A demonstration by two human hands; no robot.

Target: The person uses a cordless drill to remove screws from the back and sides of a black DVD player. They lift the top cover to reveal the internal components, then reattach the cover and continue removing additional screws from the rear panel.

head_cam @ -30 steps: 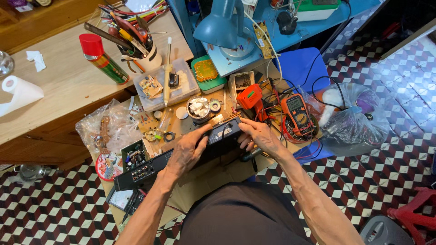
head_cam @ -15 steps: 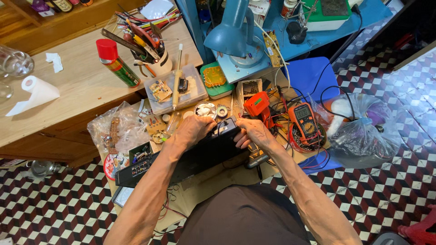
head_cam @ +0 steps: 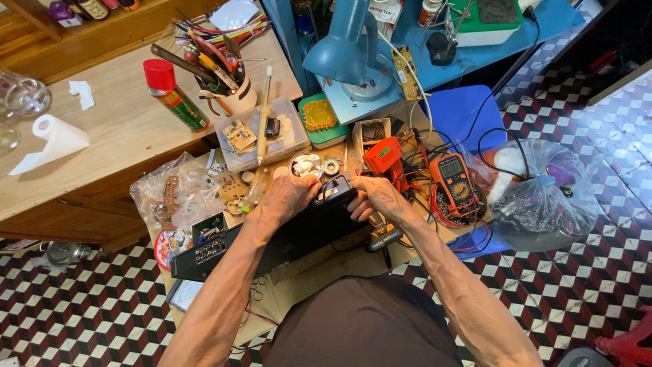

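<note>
A long black electronic device (head_cam: 272,241) with rear sockets lies slantwise across the low cluttered work table (head_cam: 339,261). My left hand (head_cam: 285,198) grips its upper right end from the left side. From the right, my right hand (head_cam: 377,197) clasps the same end, fingers curled over the casing. A black cable loops at that end between both hands.
An orange multimeter (head_cam: 454,182) and an orange tool (head_cam: 382,158) lie right of the hands. A blue desk lamp (head_cam: 350,51), a clear parts tray (head_cam: 261,132), a red-capped spray can (head_cam: 173,92), a tool cup (head_cam: 231,92) and plastic bags (head_cam: 543,190) surround the table.
Both hands have stayed on the black device's far end, drawing closer together on it. The view shifted slightly down and left.
</note>
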